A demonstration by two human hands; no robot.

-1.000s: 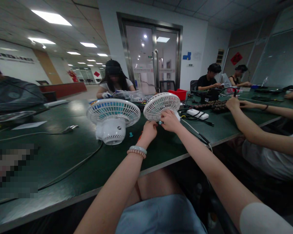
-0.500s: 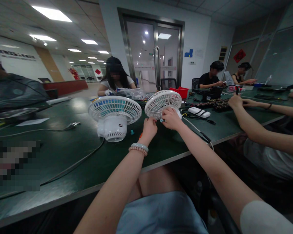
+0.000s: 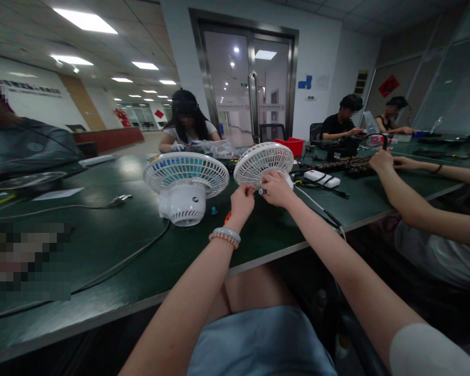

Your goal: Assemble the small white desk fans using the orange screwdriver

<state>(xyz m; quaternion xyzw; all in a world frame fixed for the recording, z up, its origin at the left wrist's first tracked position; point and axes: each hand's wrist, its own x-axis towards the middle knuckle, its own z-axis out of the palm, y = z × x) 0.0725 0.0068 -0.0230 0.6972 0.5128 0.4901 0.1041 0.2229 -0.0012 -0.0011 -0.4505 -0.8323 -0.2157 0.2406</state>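
Note:
Two white fans stand tilted side by side on the green table. My right hand [image 3: 277, 189] is closed in front of the smaller right-hand fan [image 3: 263, 159], its fingers curled against the fan's back. A small light-blue piece [image 3: 262, 191] shows at the thumb side of this hand. Just left of it, my left hand [image 3: 243, 203] is closed in a pinch; whatever lies between its fingertips is too small to tell. Something orange [image 3: 227, 216] shows partly behind the left hand. Beside the left-hand fan [image 3: 185, 203] lies a small teal piece [image 3: 214, 210].
A grey cable [image 3: 129, 258] runs from the left-hand fan across the table [image 3: 113, 235]. A plug [image 3: 121, 199] lies further left. To the right are a white power strip [image 3: 321, 178] and black cords. A red bin [image 3: 292, 146] stands behind. A co-worker's arms [image 3: 407, 193] reach in at right.
My left hand's fingertips have turned slightly upward near the right hand. The view has shifted a little; the fans and the right hand keep their places.

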